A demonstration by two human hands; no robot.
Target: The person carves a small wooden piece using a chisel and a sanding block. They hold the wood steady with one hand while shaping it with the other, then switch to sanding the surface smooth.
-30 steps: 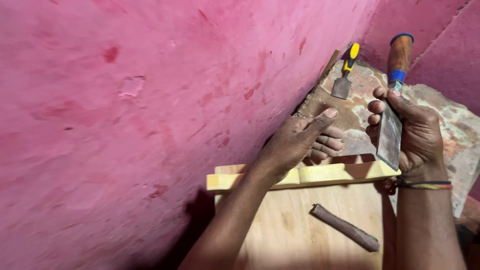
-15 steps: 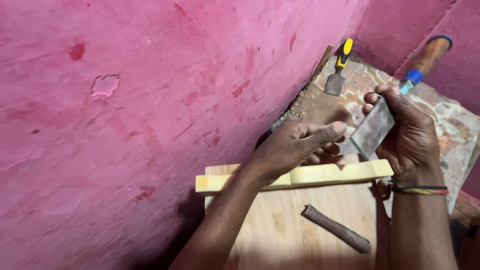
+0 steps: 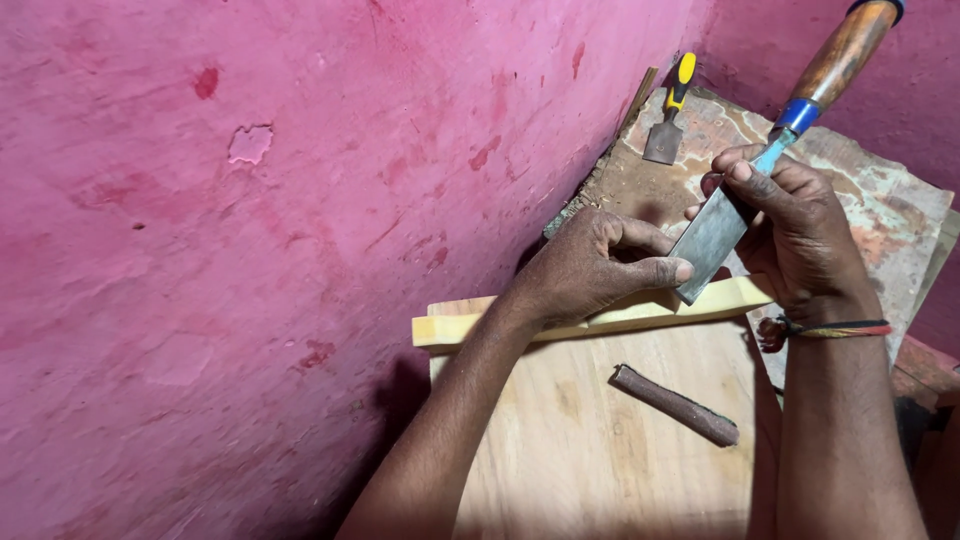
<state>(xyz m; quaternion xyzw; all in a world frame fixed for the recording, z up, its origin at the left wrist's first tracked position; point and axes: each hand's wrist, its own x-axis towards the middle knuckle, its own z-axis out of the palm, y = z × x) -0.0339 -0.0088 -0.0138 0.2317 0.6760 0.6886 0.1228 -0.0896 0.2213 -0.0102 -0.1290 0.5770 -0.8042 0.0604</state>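
Note:
My right hand (image 3: 795,235) grips a wide steel chisel (image 3: 722,232) by its blade, the wooden handle with a blue collar (image 3: 838,62) tilting up to the right. The blade's edge rests on a pale yellow wood strip (image 3: 640,312) that lies across a wooden board (image 3: 600,440). My left hand (image 3: 590,268) presses down on that strip, its thumb touching the side of the blade near the tip. A thread bracelet circles my right wrist.
A pink wall (image 3: 250,200) fills the left side. A small chisel with a yellow and black handle (image 3: 670,118) lies on a worn stone slab (image 3: 880,190) at the back. A dark round stick (image 3: 675,404) lies on the board.
The chisel has tilted from nearly upright to leaning right, its edge lowered onto the yellow strip. My left thumb has moved against the blade.

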